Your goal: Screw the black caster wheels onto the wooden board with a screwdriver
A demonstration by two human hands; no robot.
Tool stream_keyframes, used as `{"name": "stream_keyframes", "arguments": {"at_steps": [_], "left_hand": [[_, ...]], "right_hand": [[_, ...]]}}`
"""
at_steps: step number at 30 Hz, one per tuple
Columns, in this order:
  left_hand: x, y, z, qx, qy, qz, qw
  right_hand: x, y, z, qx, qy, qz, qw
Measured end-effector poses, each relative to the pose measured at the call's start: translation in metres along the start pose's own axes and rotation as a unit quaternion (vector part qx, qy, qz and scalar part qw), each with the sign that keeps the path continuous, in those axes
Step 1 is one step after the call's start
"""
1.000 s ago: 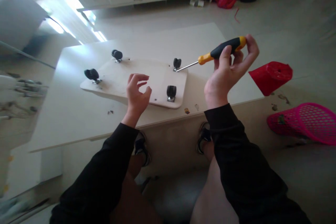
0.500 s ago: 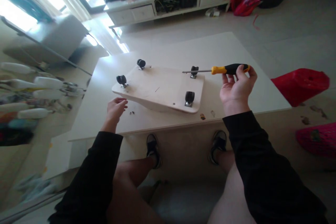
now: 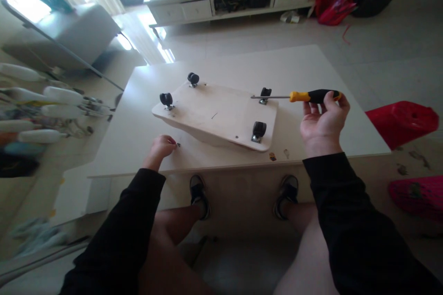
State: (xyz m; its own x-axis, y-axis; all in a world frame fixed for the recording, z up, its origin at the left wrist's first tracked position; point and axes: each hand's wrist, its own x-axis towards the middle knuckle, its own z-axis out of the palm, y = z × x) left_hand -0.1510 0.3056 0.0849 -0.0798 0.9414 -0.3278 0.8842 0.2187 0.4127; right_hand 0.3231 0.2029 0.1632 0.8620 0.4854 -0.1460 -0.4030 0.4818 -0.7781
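My right hand (image 3: 325, 120) holds a yellow-and-black screwdriver (image 3: 314, 96) by its handle, the shaft pointing left over the board. In front of me a pale wooden board (image 3: 221, 110) lies with its casters up. Black casters stand at its corners, among them one near-right (image 3: 259, 130), one far-right (image 3: 266, 94) and one at the left end (image 3: 166, 100). My left hand (image 3: 162, 146) is on the table just left of the board, thumb and fingers pinched at small dark bits (image 3: 178, 144). They look like screws; whether any is between the fingertips cannot be made out.
The board rests on a white table (image 3: 121, 133). Two small marks or stickers (image 3: 272, 156) are near its front edge. A red roll or bag (image 3: 403, 120) is at the right, a white cabinet (image 3: 187, 11) beyond, and white bottle-like objects (image 3: 55, 110) at the left.
My left hand has moved right and down onto the small dark bits and its fingers have closed there. My right hand still holds the screwdriver over the board. The view has shifted slightly.
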Motion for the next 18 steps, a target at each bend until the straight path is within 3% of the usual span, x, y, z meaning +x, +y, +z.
{"name": "stream_keyframes", "arguments": {"at_steps": [6, 11, 15, 18], "left_hand": [[0.007, 0.003, 0.005, 0.072, 0.022, 0.005, 0.997], [-0.002, 0.021, -0.01, 0.056, 0.014, -0.01, 0.998], [-0.022, 0.054, -0.014, -0.039, 0.095, 0.068, 0.992], [-0.037, 0.089, 0.002, -0.166, 0.105, 0.151, 0.969]], "right_hand": [[0.008, -0.001, -0.008, 0.002, -0.009, -0.003, 1.0], [0.014, -0.002, -0.013, 0.006, -0.011, 0.0, 1.0], [0.009, -0.004, -0.009, 0.003, -0.01, 0.023, 1.0], [-0.002, -0.002, -0.002, 0.002, -0.011, 0.032, 0.999]]}}
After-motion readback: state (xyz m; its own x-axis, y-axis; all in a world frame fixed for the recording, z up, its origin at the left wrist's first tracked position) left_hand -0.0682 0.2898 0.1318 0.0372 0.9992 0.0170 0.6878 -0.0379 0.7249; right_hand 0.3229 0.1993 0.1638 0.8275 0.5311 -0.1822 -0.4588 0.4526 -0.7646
